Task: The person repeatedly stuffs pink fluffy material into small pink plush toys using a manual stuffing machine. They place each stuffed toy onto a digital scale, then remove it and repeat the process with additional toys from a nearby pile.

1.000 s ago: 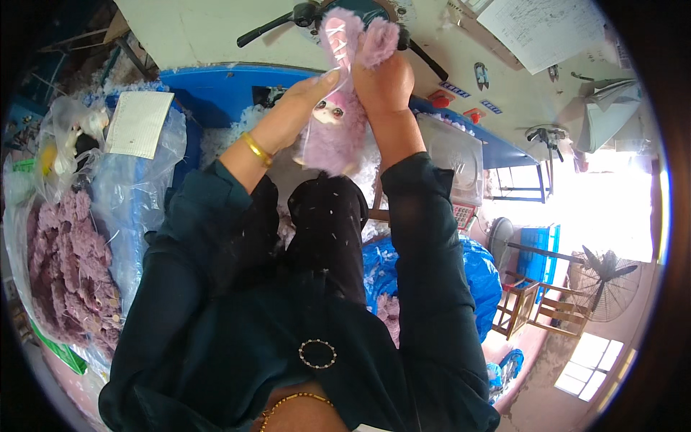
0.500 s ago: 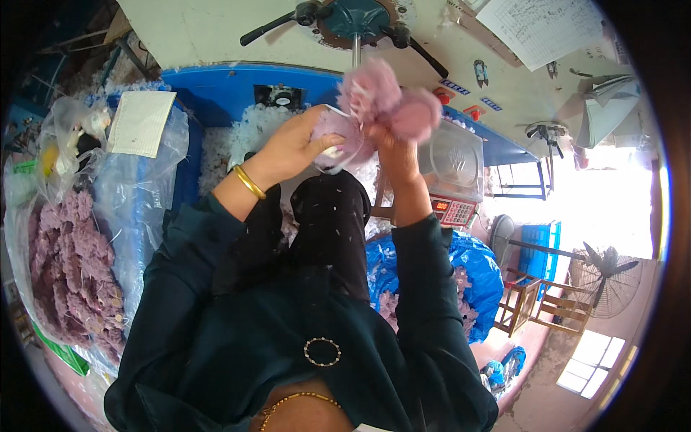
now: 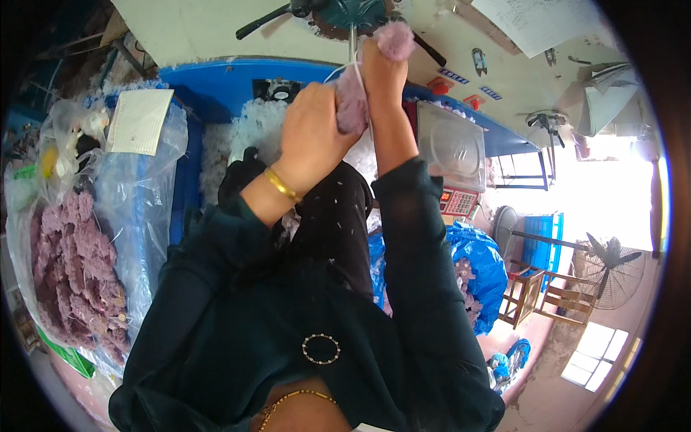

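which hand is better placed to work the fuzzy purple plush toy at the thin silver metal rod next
Likely the right hand: it is beside the rod, with a fluffy end of the toy showing above it. The left hand sits lower against the toy, farther from the rod.

The plush toy is lilac, the bench front blue, the bracelet gold

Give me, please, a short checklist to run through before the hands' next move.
1. Left hand gripping the pink plush: ok.
2. Right hand gripping it too: ok, a fluffy end pokes out above the fist.
3. Plush's face in view: not ok, none shows.
4. White cord free of tangles: cannot tell, partly hidden.
5. Metal rod clear of the plush: cannot tell, its lower end is hidden.
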`<move>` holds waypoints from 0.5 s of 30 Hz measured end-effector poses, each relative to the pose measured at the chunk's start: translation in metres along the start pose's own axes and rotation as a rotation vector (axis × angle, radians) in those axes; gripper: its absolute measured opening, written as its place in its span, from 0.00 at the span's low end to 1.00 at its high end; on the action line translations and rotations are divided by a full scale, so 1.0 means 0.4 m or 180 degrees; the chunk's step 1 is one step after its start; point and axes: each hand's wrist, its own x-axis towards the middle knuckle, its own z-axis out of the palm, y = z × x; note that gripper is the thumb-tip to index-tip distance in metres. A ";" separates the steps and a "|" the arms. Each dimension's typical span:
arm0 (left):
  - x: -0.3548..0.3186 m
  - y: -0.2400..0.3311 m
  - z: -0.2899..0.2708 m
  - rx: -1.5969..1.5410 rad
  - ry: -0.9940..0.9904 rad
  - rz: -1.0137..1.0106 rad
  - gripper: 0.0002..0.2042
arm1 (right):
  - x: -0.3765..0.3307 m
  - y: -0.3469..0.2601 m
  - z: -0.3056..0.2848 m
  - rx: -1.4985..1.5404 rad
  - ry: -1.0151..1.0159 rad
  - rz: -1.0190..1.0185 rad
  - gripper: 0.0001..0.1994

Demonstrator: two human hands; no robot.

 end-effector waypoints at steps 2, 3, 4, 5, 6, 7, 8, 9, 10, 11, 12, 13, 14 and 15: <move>-0.034 -0.010 -0.019 -0.0175 -0.0116 -0.0009 0.16 | -0.047 0.005 -0.024 0.0165 0.0032 -0.0125 0.16; -0.040 -0.019 -0.027 -0.0249 -0.0023 0.0154 0.16 | -0.081 -0.002 -0.036 0.0256 0.0031 -0.0195 0.17; -0.057 -0.033 -0.030 -0.0306 0.0056 0.0280 0.16 | -0.118 -0.030 -0.049 0.0128 0.0069 -0.0181 0.15; -0.066 -0.042 -0.033 -0.0363 0.0134 0.0407 0.16 | -0.135 -0.031 -0.056 0.0088 -0.0026 -0.0221 0.16; -0.066 -0.042 -0.037 -0.0573 0.0194 0.0428 0.17 | -0.149 -0.028 -0.066 0.0037 -0.0094 -0.0251 0.17; -0.067 -0.048 -0.041 -0.0569 -0.0024 0.0472 0.17 | -0.160 -0.026 -0.076 -0.0012 -0.0163 -0.0280 0.19; -0.068 -0.058 -0.048 -0.0563 -0.0242 0.0514 0.16 | -0.169 -0.027 -0.085 -0.0004 -0.0251 -0.0300 0.21; -0.069 -0.064 -0.052 -0.0562 -0.0449 0.0571 0.16 | -0.181 -0.029 -0.103 0.0557 -0.0617 -0.0186 0.21; -0.070 -0.066 -0.054 -0.1455 -0.0590 0.0010 0.16 | -0.192 -0.032 -0.124 0.1127 -0.1006 -0.0079 0.21; -0.074 -0.069 -0.056 -0.2343 -0.0718 -0.0562 0.16 | -0.198 -0.032 -0.148 0.1696 -0.1397 0.0034 0.21; -0.075 -0.066 -0.053 -0.3258 -0.0871 -0.1122 0.16 | -0.189 -0.009 -0.197 0.1639 -0.1727 0.0039 0.20; -0.069 -0.048 -0.072 -0.3574 -0.0975 -0.1412 0.18 | -0.158 0.044 -0.249 0.1363 -0.2475 0.0447 0.21; -0.072 -0.046 -0.064 -0.3891 -0.0831 -0.1638 0.18 | -0.172 0.062 -0.245 0.1793 -0.2586 0.0777 0.22; -0.086 -0.050 -0.055 -0.4187 -0.0655 -0.1884 0.18 | -0.200 0.078 -0.234 0.2233 -0.2717 0.1123 0.23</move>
